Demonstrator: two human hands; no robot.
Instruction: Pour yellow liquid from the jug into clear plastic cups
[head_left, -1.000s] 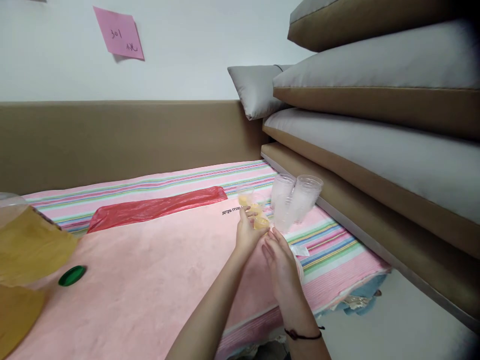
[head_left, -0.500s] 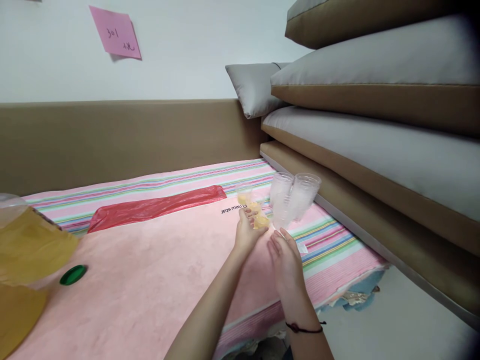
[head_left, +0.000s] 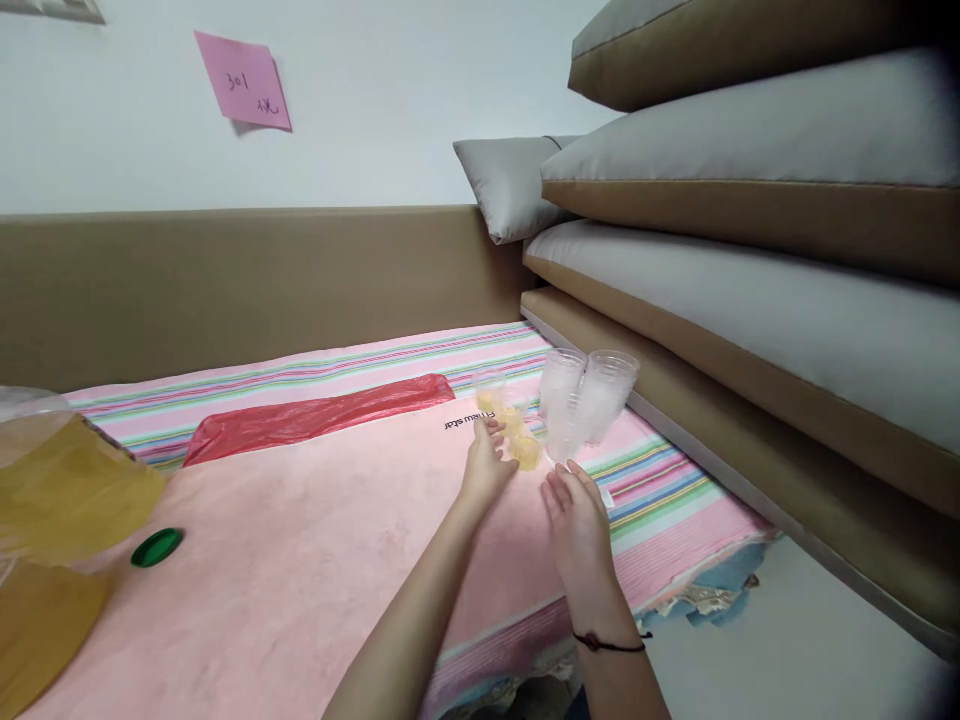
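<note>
Two hands out over the pink towel (head_left: pixel 300 560) here, both near its far right corner. Left hand (head_left: pixel 486 466) has its fingers loosely curled right beside the small cups of yellow liquid (head_left: pixel 517 432); looks like the fingertips touch the nearest one, but I can't tell if it's actually gripping it. Right hand (head_left: pixel 579 515) is released, fingers straight, just short of the stack of empty clear cups (head_left: pixel 583 400), not touching them. Both sets of cups sit close together on the striped sheet (head_left: pixel 660 480) by the right edge of the bed, next to the piled cushions (head_left: pixel 750 290). A red plastic bag (head_left: pixel 315 412) lies along the towel's far edge. A green cap (head_left: pixel 156 547) is by the near left corner, beside a big jug of yellow liquid (head_left: pixel 52 510). A pink note (head_left: pixel 244 80) is stuck on the wall.
</note>
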